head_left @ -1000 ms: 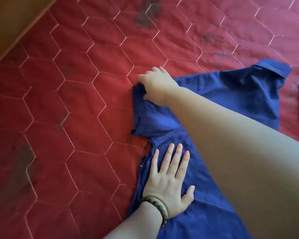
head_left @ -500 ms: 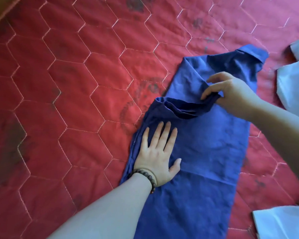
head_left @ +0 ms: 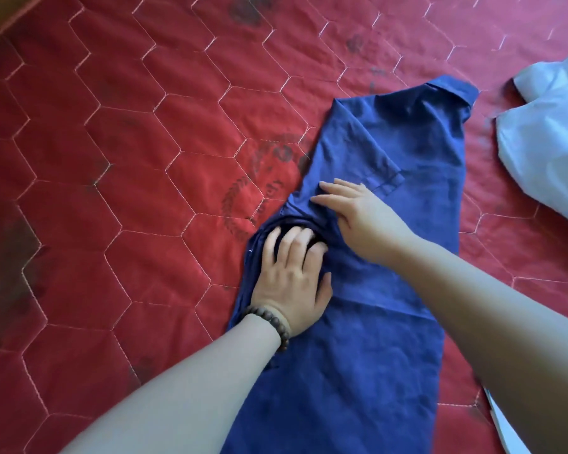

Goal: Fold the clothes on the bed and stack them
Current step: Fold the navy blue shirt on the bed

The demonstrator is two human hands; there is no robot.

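Across the left of my view lies a red quilted bed cover with pale hexagon stitching (head_left: 112,191), dark smudges and a faded round print on it, and a strip of tan wood (head_left: 0,18) shows at the top left corner.

Moving right, my left hand (head_left: 291,276), a dark beaded bracelet (head_left: 269,321) at its wrist, lies palm down on the left edge of the dark blue collared short-sleeved shirt (head_left: 358,355). Its fingers are curled, with cloth bunched just ahead of the fingertips; whether they pinch that bunch or only pin it, I cannot tell. Just beside it, my right hand (head_left: 358,214) rests flat on the shirt with fingers straight, holding nothing, next to the folded-in sleeve hem.

The shirt lies lengthwise mid-bed, collar at the far end, already narrowed to a long strip. I judge the step in hand is settling the left sleeve fold. To do it well I would sweep the right palm outward to flatten the bunch, keep the left edge straight under the left hand, then bring the hem up toward the collar.

Farther right, a crumpled white garment (head_left: 545,152) waits well apart from the shirt, and a white edge (head_left: 505,430) shows at the lower right.
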